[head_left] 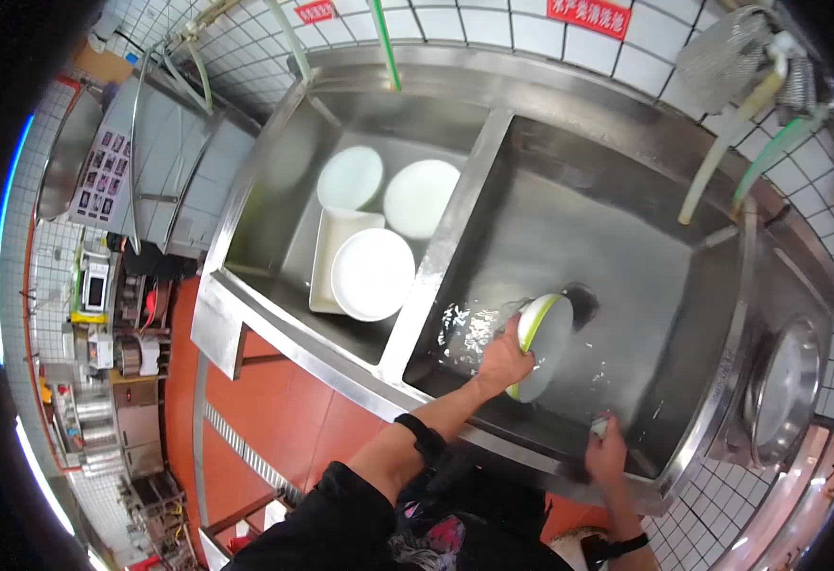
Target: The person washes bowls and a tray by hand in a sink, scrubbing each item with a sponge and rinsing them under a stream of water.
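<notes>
The green-rimmed dish [552, 348] was just beyond the fingers of the left hand [504, 360], tipped up steeply on its side over the wet floor of the sink basin [626, 247]. That hand was closed on the near edge, pinching the rim with its fingers drawn together, probably because an edge hold left most of the pale face uncovered. The steep tilt would have let water run off rather than pool; whether the lower edge touched the metal could not be told.

To the other side of the dish, nearer the body, the right hand [607, 455] was curled around a small pale item [598, 427], too blurred to name. It was apart from the dish, low by the front wall, with the item toward its fingertips, which seemed to leave one side of it exposed.

Just past the left hand, the dark drain [580, 305] lay partly beside the dish. Farther left of that hand, across the metal divider [466, 214], three round white dishes [421, 198] sat in the other basin; the nearest of them [373, 274] lay over a rectangular tray [325, 271], perhaps to save room. Well beyond the right hand, hoses [729, 157] hung over the far corner, within the basin's reach, and a metal bowl [786, 390] stood outside it to the right.
</notes>
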`<state>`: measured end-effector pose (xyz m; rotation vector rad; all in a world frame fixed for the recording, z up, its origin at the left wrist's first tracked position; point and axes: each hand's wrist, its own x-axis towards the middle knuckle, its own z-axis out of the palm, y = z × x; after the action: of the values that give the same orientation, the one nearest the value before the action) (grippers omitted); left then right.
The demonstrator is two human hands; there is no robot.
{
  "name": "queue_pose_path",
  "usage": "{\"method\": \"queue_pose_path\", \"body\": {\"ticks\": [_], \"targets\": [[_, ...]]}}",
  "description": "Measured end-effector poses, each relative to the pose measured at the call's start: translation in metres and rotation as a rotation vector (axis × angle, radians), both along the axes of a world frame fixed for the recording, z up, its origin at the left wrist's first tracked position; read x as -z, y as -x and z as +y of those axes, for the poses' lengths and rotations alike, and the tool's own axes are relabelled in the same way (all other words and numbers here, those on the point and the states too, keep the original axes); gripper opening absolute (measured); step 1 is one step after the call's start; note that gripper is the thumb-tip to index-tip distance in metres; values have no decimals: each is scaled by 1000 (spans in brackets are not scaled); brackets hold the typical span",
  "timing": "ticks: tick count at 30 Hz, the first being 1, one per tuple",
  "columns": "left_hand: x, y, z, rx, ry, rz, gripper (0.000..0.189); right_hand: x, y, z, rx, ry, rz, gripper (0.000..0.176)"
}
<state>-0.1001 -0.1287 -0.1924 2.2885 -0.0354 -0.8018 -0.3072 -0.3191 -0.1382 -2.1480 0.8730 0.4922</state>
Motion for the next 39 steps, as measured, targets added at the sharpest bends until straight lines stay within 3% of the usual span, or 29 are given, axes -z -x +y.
{"method": "queue_pose_path", "body": {"ticks": [2, 6, 12, 19, 22, 24, 29, 34, 38, 39], "targets": [[-19, -10, 5, 116, -99, -145, 80, -3, 22, 25, -45, 92, -115, 45], [-55, -29, 15, 279, -92, -254, 74, -6, 22, 72, 83, 270, -182, 47], [-104, -52, 23, 450, -143, -439, 58, -1, 24, 80, 94, 447, -219, 47], [-130, -57, 29, 262, -207, -438, 48, -9, 21, 77, 101, 434, -310, 39], [-132, -55, 28, 178, -212, -402, 47, -11, 23, 79, 108, 355, -162, 41], [-133, -52, 27, 209, -170, -486, 45, -7, 23, 78, 119, 403, -272, 40], [-149, -35, 12, 370, -164, -620, 41, -10, 25, 75, 116, 374, -244, 39], [-160, -18, 0, 776, -239, -813, 47, -2, 25, 76, 73, 377, -261, 38], [-171, -9, -3, 821, -223, -833, 50, -10, 25, 76, 68, 332, -212, 36], [-174, -9, -3, 739, -183, -773, 52, -9, 25, 75, 65, 343, -232, 35]]}}
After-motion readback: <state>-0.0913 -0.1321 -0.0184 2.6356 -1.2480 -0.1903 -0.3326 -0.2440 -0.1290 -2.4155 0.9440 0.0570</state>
